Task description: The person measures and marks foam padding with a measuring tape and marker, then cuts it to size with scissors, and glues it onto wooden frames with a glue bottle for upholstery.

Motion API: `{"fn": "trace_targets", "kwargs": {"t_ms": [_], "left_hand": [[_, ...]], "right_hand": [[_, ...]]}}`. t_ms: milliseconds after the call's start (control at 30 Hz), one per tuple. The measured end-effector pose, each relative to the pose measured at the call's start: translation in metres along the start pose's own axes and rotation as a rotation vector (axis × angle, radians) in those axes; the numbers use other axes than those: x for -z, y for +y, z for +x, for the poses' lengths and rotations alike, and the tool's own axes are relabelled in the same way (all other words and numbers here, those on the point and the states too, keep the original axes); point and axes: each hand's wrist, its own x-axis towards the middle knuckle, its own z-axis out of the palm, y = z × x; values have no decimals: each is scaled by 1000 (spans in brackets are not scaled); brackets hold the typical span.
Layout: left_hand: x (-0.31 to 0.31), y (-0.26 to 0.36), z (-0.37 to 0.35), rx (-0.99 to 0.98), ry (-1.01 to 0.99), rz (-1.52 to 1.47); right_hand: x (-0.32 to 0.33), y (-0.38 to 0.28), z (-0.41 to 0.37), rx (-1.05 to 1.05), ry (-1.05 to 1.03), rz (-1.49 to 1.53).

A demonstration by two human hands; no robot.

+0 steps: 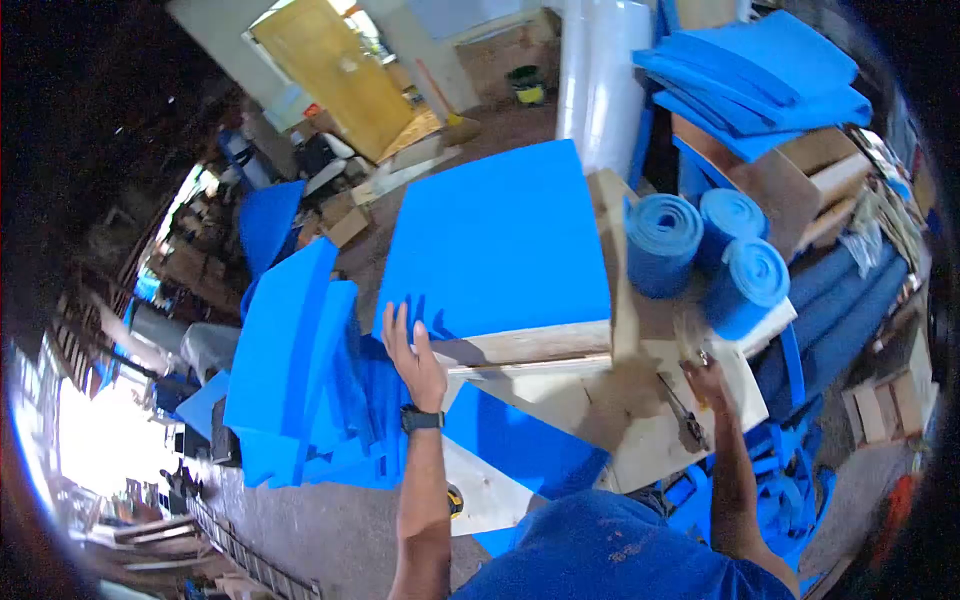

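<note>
A large blue foam sheet lies over a pale wooden piece on the work table. My left hand, with a dark watch at the wrist, rests with spread fingers on the sheet's near left corner. Over the table's right part is my right hand, its fingers curled around something small that I cannot make out. Just left of it, a thin dark tool lies on the wood. A flat blue foam piece lies between my arms.
Three blue foam rolls stand at the table's right side. Stacked blue sheets are at the left, more at the upper right. Blue scraps lie at the lower right. A yellow tape measure sits beside my left forearm.
</note>
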Motion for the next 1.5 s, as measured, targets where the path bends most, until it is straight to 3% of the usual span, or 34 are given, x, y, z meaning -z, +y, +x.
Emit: {"fn": "trace_targets", "kwargs": {"t_ms": [67,133,167,267,300,400,433,467,500,600,700,800,833,867,900,933,967,1033,1133,1233,1400,1467,1500], "left_hand": [[8,-23,-18,127,202,-75],[6,-57,-34,361,371,-320],[8,-94,-41,504,334,-343],[10,-118,-36,790,177,-687],[6,-131,-28,755,61,-657],[-9,-141,-24,1011,26,-983],[-27,-199,-67,805,-226,-567],[-44,-254,-108,497,-466,176],[-60,-304,-146,247,-497,639],[-35,-202,-230,743,-498,561],[0,-158,-250,649,-398,712],[59,-144,-203,693,-777,458],[76,-136,-200,698,-685,523],[98,-117,-184,761,-736,586],[122,-107,-187,672,-630,336],[140,-84,-191,820,-498,3],[155,-37,-168,792,-472,-174],[193,8,-165,801,-441,-132],[250,58,-149,728,-500,-280],[230,98,-103,706,-397,-319],[143,131,-73,782,-219,-516],[90,141,-99,890,-343,-658],[56,148,-120,935,-439,-729]], "right_hand": [[-7,0,17,45,1,-110],[-3,-11,30,-174,-31,-115],[8,-17,36,-352,-215,164],[-50,-86,16,-155,-211,652],[-65,-96,23,-197,-219,686],[-113,-124,23,-133,-332,843],[-115,-120,31,-45,-460,866],[-120,-111,48,39,-592,891],[-122,-98,47,112,-720,922],[-109,-118,-16,-169,-264,749],[-90,-104,-49,-243,-259,588],[-75,-85,-76,-347,-278,480],[-74,-78,-79,-376,-298,478],[-67,-68,-82,-393,-288,484],[-67,-55,-88,-337,-426,547],[-60,-47,-88,-250,-439,484],[-60,-53,-90,-163,-446,422],[-61,-76,-90,-318,-295,467],[-36,-59,-78,-369,-309,650],[1,-57,-84,-406,-148,653],[66,-68,-108,-181,57,630],[112,-36,-118,-143,186,645],[145,-16,-123,-270,226,717]]}}
